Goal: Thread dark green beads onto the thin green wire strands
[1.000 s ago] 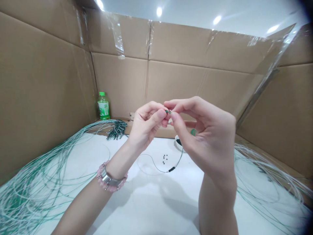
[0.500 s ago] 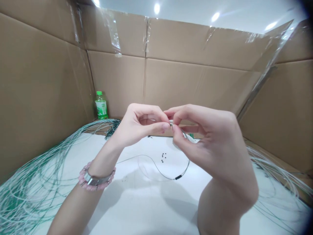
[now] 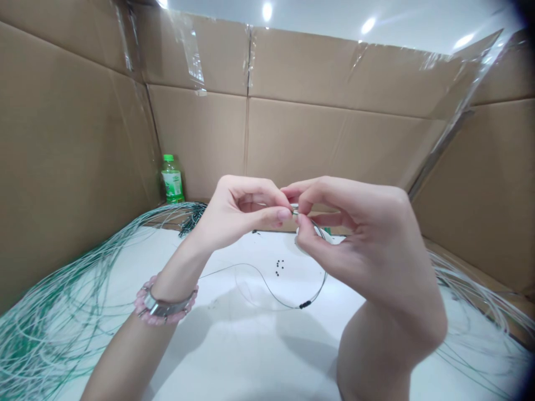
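**A:** What surrounds the person?

**B:** A tall cardboard enclosure [image 3: 292, 145], taped at its seams, stands around a white table [image 3: 234, 356]. A green-capped bottle [image 3: 171, 181] sits in the far left corner.

**A:** And on the table?

**B:** A loose heap of thin green wire [image 3: 54, 323] lies at the left, and another heap of wire [image 3: 472, 312] at the right. There's a bunch of black-tipped wire ends [image 3: 192, 220] near the bottle, and a few small black beads [image 3: 279, 267] lie nearer the middle.

**A:** Where are the hands?

**B:** Both are raised above the table, fingertips meeting. The left hand [image 3: 242, 211], with a pink beaded bracelet [image 3: 165, 306] at its wrist, and the right hand [image 3: 359, 239] each close thumb and forefinger on a small silvery piece [image 3: 295, 211], their other fingers curled.

**A:** So what's in hand?

**B:** Fine pinching work on one wire. That thin wire [image 3: 267, 284] falls from the right hand's fingers in a slack loop to the tabletop, carrying a short black sleeve [image 3: 305, 304]. The pinched detail is too small to make out.
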Available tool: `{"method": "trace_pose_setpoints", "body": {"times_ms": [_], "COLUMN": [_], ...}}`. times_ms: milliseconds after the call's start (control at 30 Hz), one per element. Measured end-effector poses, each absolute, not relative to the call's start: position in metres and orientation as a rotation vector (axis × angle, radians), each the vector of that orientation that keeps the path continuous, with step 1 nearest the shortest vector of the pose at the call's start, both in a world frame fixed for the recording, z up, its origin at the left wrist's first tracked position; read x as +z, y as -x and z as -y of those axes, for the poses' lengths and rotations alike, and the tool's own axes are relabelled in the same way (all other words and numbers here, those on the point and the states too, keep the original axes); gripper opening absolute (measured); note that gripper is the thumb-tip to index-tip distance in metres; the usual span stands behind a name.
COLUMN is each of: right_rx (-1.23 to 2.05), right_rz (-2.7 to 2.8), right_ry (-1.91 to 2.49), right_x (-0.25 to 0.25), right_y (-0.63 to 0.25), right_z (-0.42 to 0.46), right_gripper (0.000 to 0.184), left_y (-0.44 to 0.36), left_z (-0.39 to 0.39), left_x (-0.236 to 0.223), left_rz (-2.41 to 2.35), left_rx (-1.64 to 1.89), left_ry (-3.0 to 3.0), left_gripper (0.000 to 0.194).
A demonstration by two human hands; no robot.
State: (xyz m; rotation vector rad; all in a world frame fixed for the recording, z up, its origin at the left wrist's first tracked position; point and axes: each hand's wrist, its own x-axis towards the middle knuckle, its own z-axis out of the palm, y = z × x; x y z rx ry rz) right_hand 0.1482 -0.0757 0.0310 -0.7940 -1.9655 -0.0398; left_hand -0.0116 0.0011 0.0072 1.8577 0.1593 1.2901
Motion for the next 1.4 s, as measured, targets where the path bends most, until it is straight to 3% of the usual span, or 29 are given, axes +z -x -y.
{"method": "trace_pose_setpoints", "body": {"times_ms": [500, 1400], "right_rx": [-0.118, -0.169], "right_rz": [1.971, 1.919], "right_ry": [0.817, 0.825], "right_x": [0.031, 0.032], "right_y": [-0.148, -0.146], "right_z": [0.076, 0.077], "right_gripper": [0.020, 0.017], "left_y": [0.010, 0.001], "left_z": [0.001, -0.002], "left_x": [0.008, 0.003], "left_rz": [-0.175, -0.123], "left_rx": [1.357, 1.518], "left_ry": [-1.895, -1.880], "left_gripper": [0.011, 0.002]}}
